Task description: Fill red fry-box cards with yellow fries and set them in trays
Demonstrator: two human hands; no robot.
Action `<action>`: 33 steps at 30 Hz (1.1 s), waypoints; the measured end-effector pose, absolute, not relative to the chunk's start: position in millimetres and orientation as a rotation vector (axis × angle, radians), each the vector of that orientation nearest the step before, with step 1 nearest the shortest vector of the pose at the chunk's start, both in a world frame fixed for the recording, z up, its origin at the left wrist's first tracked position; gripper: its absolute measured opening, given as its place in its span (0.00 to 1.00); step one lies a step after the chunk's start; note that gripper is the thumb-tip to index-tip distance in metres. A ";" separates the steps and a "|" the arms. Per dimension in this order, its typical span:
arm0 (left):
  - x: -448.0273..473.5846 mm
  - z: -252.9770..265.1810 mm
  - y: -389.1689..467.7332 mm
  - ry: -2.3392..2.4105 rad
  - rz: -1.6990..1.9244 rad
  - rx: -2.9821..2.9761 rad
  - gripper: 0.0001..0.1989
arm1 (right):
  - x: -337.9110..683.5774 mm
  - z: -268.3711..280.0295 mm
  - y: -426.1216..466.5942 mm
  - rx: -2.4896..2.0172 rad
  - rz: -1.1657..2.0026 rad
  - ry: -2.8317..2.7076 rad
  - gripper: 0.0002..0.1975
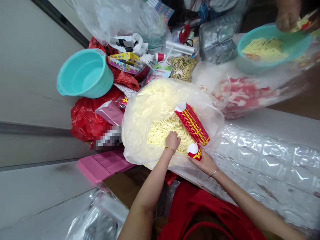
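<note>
A big translucent plastic bag (140,110) lies open on the table, holding a heap of pale yellow fry-shaped sticks (160,131). My left hand (173,140) is down in the heap, fingers curled closed around some of the sticks; its fingertips are partly hidden. In my right hand (205,162) is a small red-and-yellow fries carton (194,152), held at the bag's near right edge with its white-lined opening facing up. Just beyond it, a long stack of nested matching cartons (192,124) rests slanted on the bag and sticks.
Clear plastic moulded trays (265,156) cover the right side. A turquoise basin (85,73) stands at left by red bags (85,116). At top right another person's hand (287,20) is over a second basin (275,48), beside a bag of red-and-white pieces (245,95).
</note>
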State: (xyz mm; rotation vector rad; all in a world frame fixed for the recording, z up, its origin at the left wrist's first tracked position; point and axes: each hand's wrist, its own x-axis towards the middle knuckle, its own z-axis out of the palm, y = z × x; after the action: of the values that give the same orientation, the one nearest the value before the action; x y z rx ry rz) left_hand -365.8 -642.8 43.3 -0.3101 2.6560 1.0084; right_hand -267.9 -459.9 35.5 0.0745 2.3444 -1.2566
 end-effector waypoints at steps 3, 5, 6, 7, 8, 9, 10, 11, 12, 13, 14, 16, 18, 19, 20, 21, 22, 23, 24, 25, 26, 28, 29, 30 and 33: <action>-364.0 43.6 -664.1 2.393 1.418 -0.487 0.07 | -270.0 33.5 -463.2 0.040 -1.234 2.463 0.41; -360.4 46.9 -675.1 2.295 1.487 -0.537 0.08 | -270.8 33.4 -465.9 -0.035 -1.233 2.569 0.39; -358.0 50.0 -679.1 2.255 1.518 -0.559 0.09 | -271.1 33.3 -467.3 -0.072 -1.234 2.604 0.38; -355.6 53.9 -682.1 2.204 1.566 -0.587 0.11 | -271.3 33.0 -468.9 -0.103 -1.236 2.621 0.38; -353.0 58.6 -684.0 2.132 1.639 -0.621 0.13 | -271.8 32.6 -470.7 -0.126 -1.236 2.622 0.38; -350.4 63.8 -684.9 2.037 1.734 -0.659 0.15 | -272.5 32.2 -472.9 -0.144 -1.233 2.617 0.38; -347.8 69.1 -684.6 1.921 1.840 -0.695 0.16 | -273.8 32.0 -475.7 -0.162 -1.225 2.613 0.38; -345.1 74.2 -683.1 1.796 1.941 -0.723 0.16 | -275.6 32.0 -479.0 -0.185 -1.211 2.614 0.37; -342.3 78.7 -680.7 1.683 2.022 -0.736 0.16 | -278.0 32.6 -482.9 -0.212 -1.198 2.623 0.37; -339.4 82.4 -677.4 1.613 2.068 -0.727 0.16 | -280.8 33.6 -487.1 -0.243 -1.193 2.634 0.37; -336.4 85.2 -673.6 1.606 2.071 -0.697 0.15 | -283.8 35.2 -491.4 -0.272 -1.201 2.644 0.37; -330.4 88.5 -665.5 1.735 1.988 -0.598 0.13 | -289.2 39.6 -499.2 -0.321 -1.259 2.652 0.36; -324.7 90.4 -659.0 2.029 1.822 -0.472 0.11 | -292.5 44.3 -504.0 -0.360 -1.339 2.649 0.35; -322.2 91.4 -656.8 2.200 1.712 -0.404 0.11 | -293.0 46.2 -504.8 -0.376 -1.371 2.648 0.34; -319.9 92.5 -655.3 2.358 1.594 -0.338 0.11 | -292.7 47.6 -504.7 -0.386 -1.395 2.652 0.33; -317.8 93.8 -654.3 2.483 1.477 -0.272 0.11 | -291.9 48.4 -503.7 -0.393 -1.409 2.658 0.33; -315.8 95.0 -653.6 2.569 1.374 -0.213 0.09 | -290.6 48.7 -502.1 -0.399 -1.417 2.663 0.33; -314.0 95.9 -652.9 2.616 1.293 -0.162 0.06 | -289.0 48.5 -500.2 -0.404 -1.419 2.668 0.34; -312.3 96.5 -652.0 2.645 1.240 -0.126 0.04 | -287.3 48.0 -498.2 -0.408 -1.417 2.672 0.34; -310.5 96.5 -650.7 2.671 1.209 -0.103 0.05 | -285.6 47.4 -496.4 -0.409 -1.414 2.677 0.34; -308.5 95.9 -649.0 2.703 1.188 -0.096 0.05 | -284.0 46.7 -494.7 -0.405 -1.409 2.682 0.34; -304.2 93.5 -644.4 2.763 1.166 -0.118 0.04 | -281.1 45.4 -492.1 -0.391 -1.394 2.689 0.33; -302.0 91.9 -642.0 2.777 1.155 -0.130 0.04 | -279.9 44.9 -491.1 -0.386 -1.385 2.691 0.33; -299.8 90.2 -639.9 2.779 1.147 -0.139 0.04 | -278.7 44.4 -490.3 -0.386 -1.378 2.690 0.33; -295.0 85.7 -637.5 2.712 1.198 -0.187 0.04 | -275.6 43.0 -488.0 -0.400 -1.366 2.681 0.33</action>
State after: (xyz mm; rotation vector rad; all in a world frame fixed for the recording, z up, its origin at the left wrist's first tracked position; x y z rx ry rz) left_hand -295.0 -637.5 85.7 -0.1866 2.7121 1.1976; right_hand -275.6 -488.0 43.0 -0.4002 2.6805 -1.3656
